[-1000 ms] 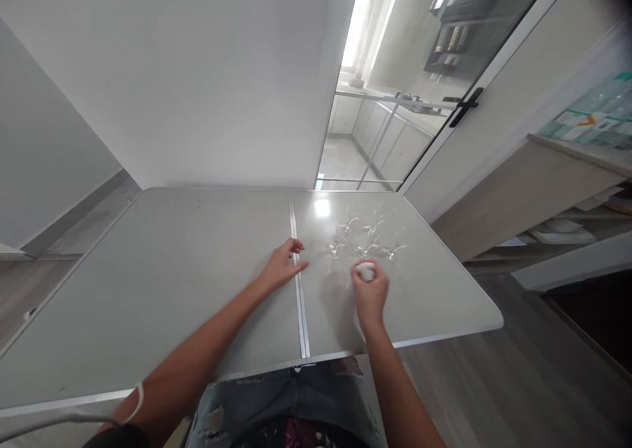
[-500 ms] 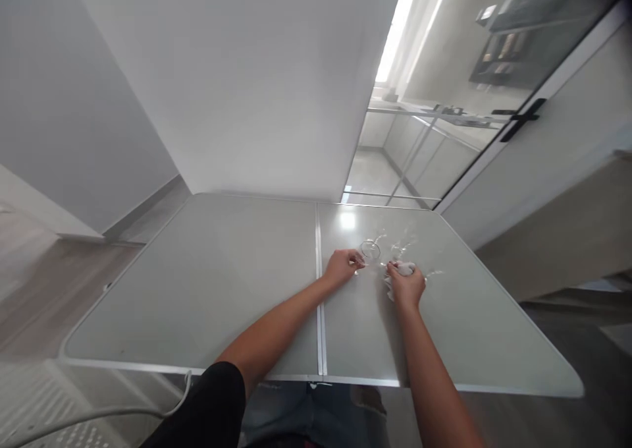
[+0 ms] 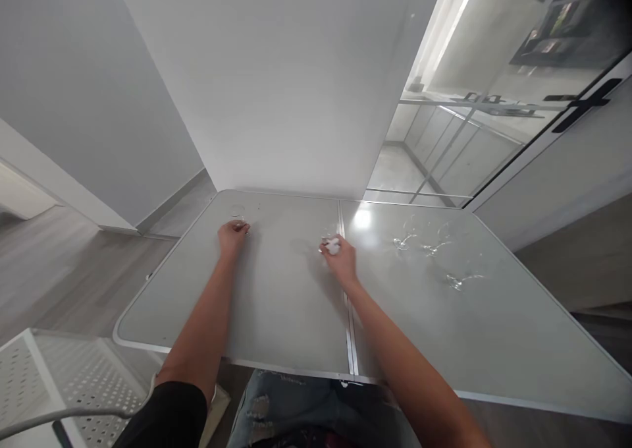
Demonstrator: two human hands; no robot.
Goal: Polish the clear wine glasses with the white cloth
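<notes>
My left hand (image 3: 234, 238) is over the far left part of the folding table (image 3: 281, 290), its fingers closed on a clear glass (image 3: 237, 211) whose round rim shows faintly just beyond the fingertips. Near the table's middle seam, my right hand (image 3: 342, 258) grips a crumpled white cloth (image 3: 332, 245). A faint clear outline shows just beyond that cloth, too indistinct to name. Three clear stemmed glasses, a left one (image 3: 401, 244), a middle one (image 3: 431, 250) and a right one (image 3: 455, 282), are on the right half of the table. Their transparency blurs their exact shapes.
A white wall (image 3: 286, 105) meets the table's far edge. Beyond the right half is a glass-paned door (image 3: 434, 151) with a black handle (image 3: 587, 105). A white perforated rack (image 3: 74, 382) and a grey cable (image 3: 74, 414) are at the lower left.
My left hand has carried the clear glass from the right half to the far left of the table. My right hand has moved left to the seam with the cloth. The view has shifted left.
</notes>
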